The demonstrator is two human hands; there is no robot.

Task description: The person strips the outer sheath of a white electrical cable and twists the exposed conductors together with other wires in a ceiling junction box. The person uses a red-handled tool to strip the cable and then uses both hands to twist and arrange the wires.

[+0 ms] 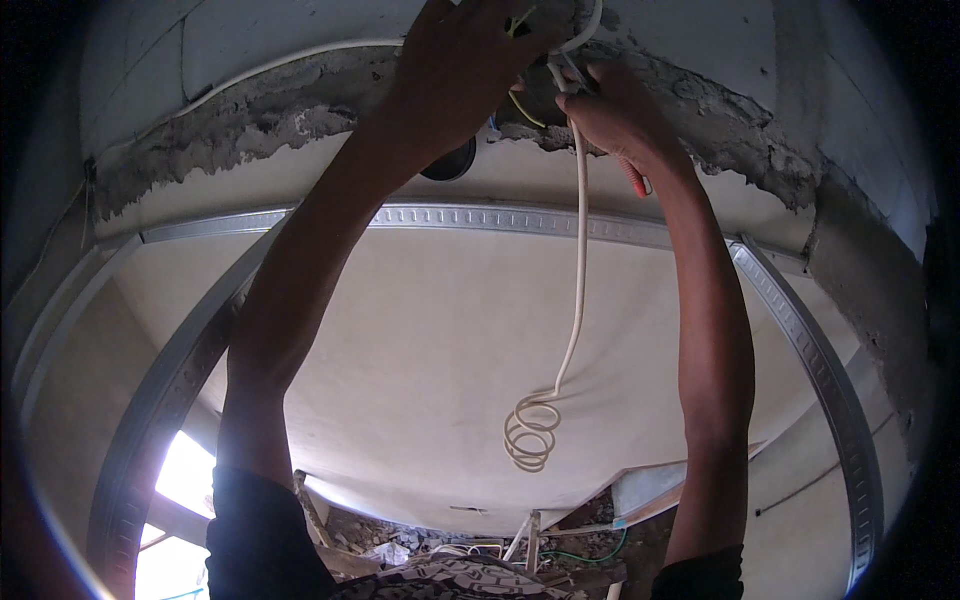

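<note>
1. A pale, smooth plaster surface [440, 310] filled the background.
2. A silvery, slotted metal channel [500, 218] crossed it below a ragged grey cement band [270, 115].
3. A cream, round cable [581, 220] hung down, its lower end coiled.
4. The left hand [480, 55] was raised near its top, grip unclear.
5. The right hand [615, 110] clasped a red-handled tool [633, 178].
6. A thin yellow-green wire [526, 111] showed between the hands.
</note>
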